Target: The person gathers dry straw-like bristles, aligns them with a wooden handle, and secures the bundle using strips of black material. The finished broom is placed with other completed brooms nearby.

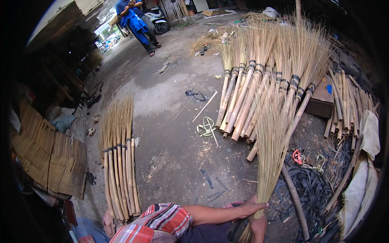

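Note:
A long loose bundle of thin straw-coloured broom bristles (269, 162) stands tilted in front of me, fanning out towards its far end. My left hand (249, 207) is closed around its narrow lower part. Just below, my right hand (258, 226) also grips the bundle, and the short stub end pokes out beneath it. No handle shows on this bundle. Beyond it lies a row of finished brooms (241, 101), with bamboo handles pointing towards me and black bindings at the necks; the bristles I hold overlap some of them.
More brooms (119, 174) lie at left, near a slatted bamboo bench (48, 156). At right are bamboo poles (344, 99), a brown box (321, 97), tangled black strips (310, 188) and a curved stick (294, 198). Farther off stand a person in blue (135, 24) and a scooter (156, 17).

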`<action>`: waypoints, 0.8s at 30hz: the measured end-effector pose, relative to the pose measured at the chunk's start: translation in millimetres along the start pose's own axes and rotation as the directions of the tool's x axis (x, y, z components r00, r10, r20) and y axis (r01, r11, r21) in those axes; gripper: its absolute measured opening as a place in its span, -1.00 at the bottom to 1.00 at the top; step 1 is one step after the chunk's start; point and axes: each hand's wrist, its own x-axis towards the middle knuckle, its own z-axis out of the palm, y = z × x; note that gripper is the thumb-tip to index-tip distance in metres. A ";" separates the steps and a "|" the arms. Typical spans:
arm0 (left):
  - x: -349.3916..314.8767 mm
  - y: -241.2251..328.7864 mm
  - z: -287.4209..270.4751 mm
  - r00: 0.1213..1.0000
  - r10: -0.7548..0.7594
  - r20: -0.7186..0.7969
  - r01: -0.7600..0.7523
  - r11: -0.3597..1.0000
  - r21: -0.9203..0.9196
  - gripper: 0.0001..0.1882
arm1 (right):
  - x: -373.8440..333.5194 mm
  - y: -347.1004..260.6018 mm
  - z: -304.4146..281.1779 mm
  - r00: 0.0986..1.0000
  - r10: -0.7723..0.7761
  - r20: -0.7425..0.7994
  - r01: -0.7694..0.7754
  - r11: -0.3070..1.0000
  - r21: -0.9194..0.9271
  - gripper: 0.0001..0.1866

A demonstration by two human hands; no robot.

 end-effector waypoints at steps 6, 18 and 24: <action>-0.9 26.2 -0.5 1.000 -0.002 0.032 0.004 0.998 -0.057 -0.42 | 2.3 -38.3 -8.2 0.998 0.055 0.007 -0.053 0.988 -0.142 -0.50; -0.8 146.1 -25.8 0.977 0.152 0.152 -0.122 0.974 -0.191 -0.20 | 18.7 -186.3 -14.3 0.994 -0.103 0.047 0.113 0.935 -0.336 -0.51; -55.1 193.4 -42.1 0.994 -0.099 0.055 0.061 0.879 0.473 -0.28 | 1.4 -199.7 -0.6 0.964 -0.262 0.055 0.239 0.753 -0.613 -0.56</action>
